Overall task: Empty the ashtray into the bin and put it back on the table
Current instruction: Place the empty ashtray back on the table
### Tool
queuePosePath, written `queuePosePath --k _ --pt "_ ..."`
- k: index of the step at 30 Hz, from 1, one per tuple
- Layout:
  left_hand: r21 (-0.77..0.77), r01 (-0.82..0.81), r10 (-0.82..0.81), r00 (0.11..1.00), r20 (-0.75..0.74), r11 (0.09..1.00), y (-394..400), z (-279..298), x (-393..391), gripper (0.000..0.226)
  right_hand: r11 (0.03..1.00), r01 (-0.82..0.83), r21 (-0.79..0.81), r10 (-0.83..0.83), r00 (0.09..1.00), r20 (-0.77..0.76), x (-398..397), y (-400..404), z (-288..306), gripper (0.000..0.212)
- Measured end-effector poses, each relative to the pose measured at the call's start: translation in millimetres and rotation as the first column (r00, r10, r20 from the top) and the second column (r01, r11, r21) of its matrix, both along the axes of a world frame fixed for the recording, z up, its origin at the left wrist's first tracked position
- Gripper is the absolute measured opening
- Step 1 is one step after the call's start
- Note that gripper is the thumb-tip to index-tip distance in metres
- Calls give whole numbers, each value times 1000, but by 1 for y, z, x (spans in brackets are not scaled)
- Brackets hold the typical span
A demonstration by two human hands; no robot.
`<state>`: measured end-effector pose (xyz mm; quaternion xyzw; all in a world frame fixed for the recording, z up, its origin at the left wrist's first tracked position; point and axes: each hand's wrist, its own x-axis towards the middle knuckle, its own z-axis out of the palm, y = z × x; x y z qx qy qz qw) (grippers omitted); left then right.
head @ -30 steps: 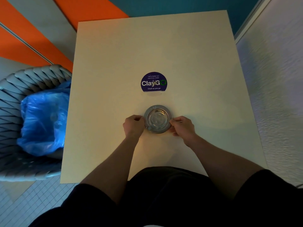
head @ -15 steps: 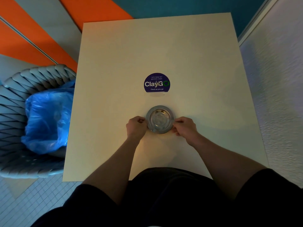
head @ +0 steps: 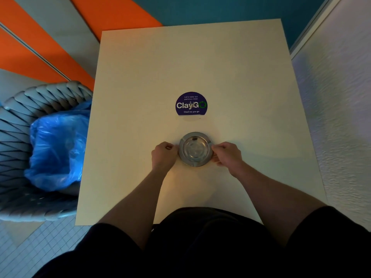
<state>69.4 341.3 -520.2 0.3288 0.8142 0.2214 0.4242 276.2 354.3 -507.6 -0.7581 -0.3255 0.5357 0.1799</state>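
Observation:
A round metal ashtray (head: 195, 149) sits on the cream table (head: 140, 77), just below a purple round sticker. A small dark bit lies near its far rim. My left hand (head: 163, 154) is curled against the ashtray's left edge and my right hand (head: 227, 154) pinches its right edge. Both hands rest on the tabletop. The bin (head: 18, 125), a grey woven basket lined with a blue bag (head: 56, 145), stands on the floor left of the table.
The purple ClayGo sticker (head: 191, 103) is stuck at the table's middle. A white textured wall (head: 341, 97) runs close along the table's right side. Orange and grey floor lies beyond the bin.
The ashtray and both hands stay in place on the table. My right fingers have closed a little tighter on the rim; the view has shifted slightly.

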Motion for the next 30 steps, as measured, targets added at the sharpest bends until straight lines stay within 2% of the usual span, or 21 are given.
queuePosePath --k 8,12,17,22,25,27,30 --pt "36 12 -15 995 97 999 22 4 2 12 997 -26 -68 19 995 -93 -4 -20 -11 10" --pt "7 62 -62 995 74 998 16 3 1 10 999 -10 -35 9 999 -44 -5 -12 -14 5" --pt "-69 49 -40 992 120 996 -4 0 -1 5 999 -35 33 32 996 88 -4 9 -16 22" --pt "-162 106 -76 980 184 981 -16 -1 1 3 993 -75 97 64 992 112 -11 23 -8 7" --pt "-243 138 -85 973 216 960 -14 1 1 10 990 -99 105 87 990 112 -16 29 -4 8" --pt "-272 111 -53 977 209 956 -11 3 -1 13 989 -105 109 93 990 109 -16 30 -3 9" --pt "-194 11 13 992 122 981 -4 5 -3 12 990 -98 104 85 988 126 -10 28 -5 8"
